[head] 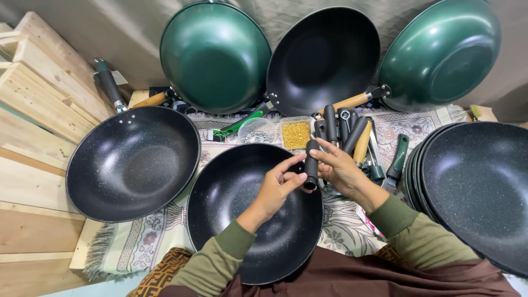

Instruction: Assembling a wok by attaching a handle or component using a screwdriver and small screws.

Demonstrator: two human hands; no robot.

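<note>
Patterned floor mat (137,242), woks all round | black handle (312,164) at rim of speckled wok (242,220) on your lap | right hand (338,168) closed round it; left hand (278,184) fingertips pinching its base | keep handle square to rim, steady the wok.

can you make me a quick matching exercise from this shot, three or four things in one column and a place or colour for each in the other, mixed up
Things:
1. black handle
2. speckled wok
3. tub of yellow bits
4. stack of speckled pans

Places:
A. far right of the scene
B. on the person's lap
C. gripped by the right hand, left hand at its lower end
D. on the rug, beyond the lap wok

Pairs: 1-C, 2-B, 3-D, 4-A
</note>
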